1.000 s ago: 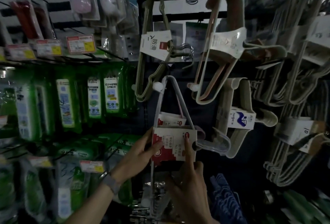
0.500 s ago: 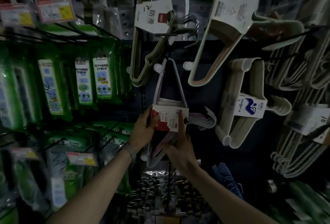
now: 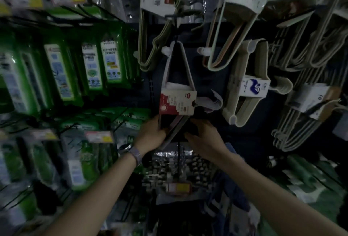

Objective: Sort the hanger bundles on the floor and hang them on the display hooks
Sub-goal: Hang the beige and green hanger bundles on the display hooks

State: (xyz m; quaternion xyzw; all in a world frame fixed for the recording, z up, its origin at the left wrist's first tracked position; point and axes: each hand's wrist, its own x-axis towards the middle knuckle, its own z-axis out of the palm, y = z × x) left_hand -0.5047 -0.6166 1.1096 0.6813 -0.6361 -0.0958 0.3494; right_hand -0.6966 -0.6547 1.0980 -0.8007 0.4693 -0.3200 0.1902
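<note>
A bundle of grey-lilac hangers with a red and white card label [image 3: 177,102] hangs by one end from a white-tipped display hook [image 3: 166,50] in the middle of the rack. My left hand [image 3: 152,138], with a watch on its wrist, grips the bundle's lower bars just under the label. My right hand [image 3: 205,138] rests against the same lower bars from the right. Its fingers sit in shadow, so its grip is unclear. The floor bundles are out of sight.
Other hanger bundles fill the hooks: an olive one [image 3: 150,47] above left, a cream one [image 3: 235,28] above right, a beige one with a blue-white label [image 3: 252,89], and white ones [image 3: 301,128] far right. Green packets [image 3: 109,60] hang left. Bagged clips [image 3: 169,168] hang below.
Both hands have slid down from the label to the bundle's lower bars. The bundle now hangs from the hook with its label uncovered, and the view has tilted downward.
</note>
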